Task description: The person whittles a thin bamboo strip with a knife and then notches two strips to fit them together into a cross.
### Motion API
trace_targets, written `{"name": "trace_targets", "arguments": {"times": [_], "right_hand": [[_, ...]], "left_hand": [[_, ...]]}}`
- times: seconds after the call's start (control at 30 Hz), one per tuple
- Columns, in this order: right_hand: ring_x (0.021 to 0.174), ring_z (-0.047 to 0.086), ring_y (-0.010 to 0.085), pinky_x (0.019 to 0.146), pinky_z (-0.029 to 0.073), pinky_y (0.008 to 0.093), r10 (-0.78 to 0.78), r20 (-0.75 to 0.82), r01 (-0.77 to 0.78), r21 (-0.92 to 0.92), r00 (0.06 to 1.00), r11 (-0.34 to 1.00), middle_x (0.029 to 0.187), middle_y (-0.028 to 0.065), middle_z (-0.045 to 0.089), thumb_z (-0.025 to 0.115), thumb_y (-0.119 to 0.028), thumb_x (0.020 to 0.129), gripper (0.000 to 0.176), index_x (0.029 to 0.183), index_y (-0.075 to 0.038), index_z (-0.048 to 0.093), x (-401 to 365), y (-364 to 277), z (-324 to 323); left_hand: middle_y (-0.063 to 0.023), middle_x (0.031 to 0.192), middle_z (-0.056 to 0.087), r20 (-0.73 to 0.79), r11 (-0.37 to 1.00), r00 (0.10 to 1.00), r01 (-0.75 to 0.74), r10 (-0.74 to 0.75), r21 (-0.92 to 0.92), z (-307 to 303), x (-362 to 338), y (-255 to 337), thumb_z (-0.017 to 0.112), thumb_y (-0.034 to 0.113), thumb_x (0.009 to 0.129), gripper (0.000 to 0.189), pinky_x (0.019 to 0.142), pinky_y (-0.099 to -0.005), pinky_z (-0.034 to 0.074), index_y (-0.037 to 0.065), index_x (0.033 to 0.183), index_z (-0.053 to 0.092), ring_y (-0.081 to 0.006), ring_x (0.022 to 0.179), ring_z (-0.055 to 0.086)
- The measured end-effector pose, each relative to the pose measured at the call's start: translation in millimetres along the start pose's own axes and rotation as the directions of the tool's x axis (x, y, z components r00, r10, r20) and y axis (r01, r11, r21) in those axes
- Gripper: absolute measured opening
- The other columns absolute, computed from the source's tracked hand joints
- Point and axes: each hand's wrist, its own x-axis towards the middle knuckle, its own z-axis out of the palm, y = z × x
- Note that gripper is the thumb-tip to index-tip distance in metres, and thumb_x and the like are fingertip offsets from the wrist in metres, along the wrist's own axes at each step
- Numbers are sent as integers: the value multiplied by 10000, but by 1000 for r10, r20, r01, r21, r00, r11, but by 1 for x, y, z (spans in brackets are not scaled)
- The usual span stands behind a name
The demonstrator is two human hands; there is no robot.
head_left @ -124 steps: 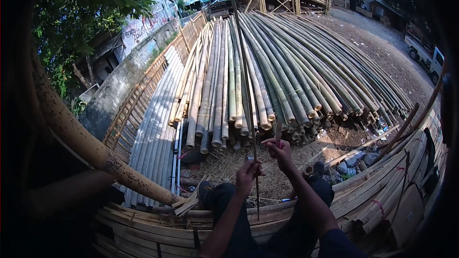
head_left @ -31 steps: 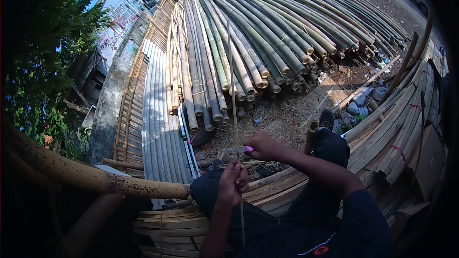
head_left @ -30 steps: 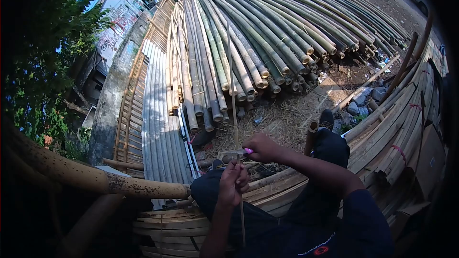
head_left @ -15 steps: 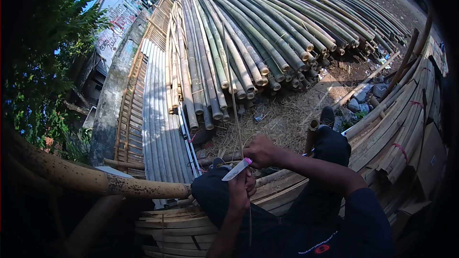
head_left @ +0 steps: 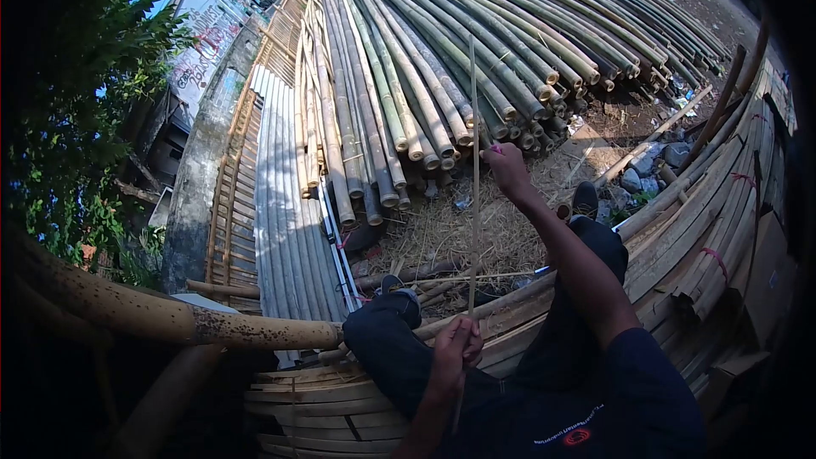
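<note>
A thin bamboo strip stands nearly upright in front of me. My left hand is closed around its lower part, just above my dark-trousered knee. My right hand is stretched out at arm's length, beside the strip's upper half. It grips a knife, of which only the pink handle end shows at the fist; the blade is hidden. I sit on a stack of split bamboo slats.
A large pile of long bamboo poles lies ahead, with grey poles to its left. A thick speckled bamboo pole crosses at left. Bundled slats rise at right. Straw and stones cover the ground.
My right hand has swept the knife up along the strip, from near my left hand out to arm's length. My left hand has slid lower on the strip.
</note>
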Motion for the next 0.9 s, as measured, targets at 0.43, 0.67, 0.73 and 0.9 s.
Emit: {"name": "trace_targets", "arguments": {"times": [0.43,0.67,0.73,0.9], "right_hand": [[601,569,385,577,439,480,-561,709,726,101,428,681,575,173,539,582,-252,710,214,623,-58,564,-108,-44,37],[588,575,379,552,445,480,-574,562,736,-95,595,670,574,177,546,569,-244,725,234,608,-42,564,-100,-35,38],[579,580,373,548,454,474,-332,272,397,-239,903,886,582,190,557,548,-224,762,257,620,-10,573,-50,-9,40],[516,527,361,508,381,444,-53,27,53,-1,998,999,547,182,529,544,-248,792,325,607,18,521,1,15,6]], "left_hand": [[56,539,280,-115,991,985,-132,127,-37,-30,14,32,431,342,991,286,362,-184,169,100,839,442,-29,417,225],[61,533,261,-146,982,973,-184,177,-37,-19,6,21,437,361,986,308,361,-191,155,103,820,442,-23,413,211],[61,533,261,-50,994,992,-112,113,14,-5,-7,5,431,355,989,305,365,-192,156,100,821,440,-23,414,213],[60,529,260,13,996,1000,-4,5,-90,-12,1,2,404,339,999,295,371,-187,159,98,831,431,-26,415,201]]}}
